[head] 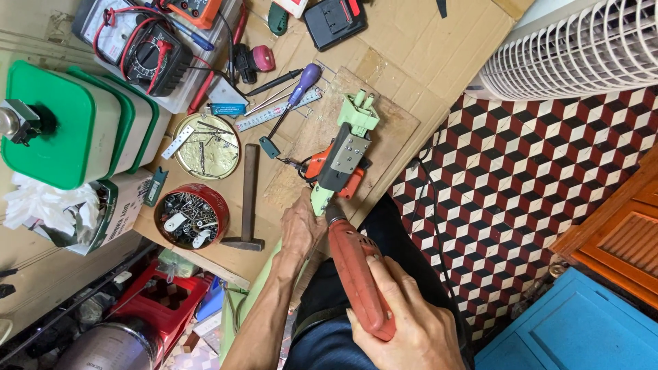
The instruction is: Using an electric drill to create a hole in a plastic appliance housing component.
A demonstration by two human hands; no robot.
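Note:
My right hand point(404, 322) grips a red electric drill point(356, 270) whose tip meets the near end of a light green power tool body point(343, 157). That body has a grey metal plate and an orange part under it, and it lies on a wooden board point(391, 123). My left hand point(301, 226) presses down beside the near end of the green body, touching it.
A hammer point(248, 199), a red tin of screws point(192, 216), a gold lid with nails point(205, 147), a purple-handled screwdriver point(295, 92), a metal ruler point(274, 111), multimeters point(147, 51) and green-lidded boxes point(68, 127) lie left. A white fan grille point(576, 48) stands upper right over tiled floor.

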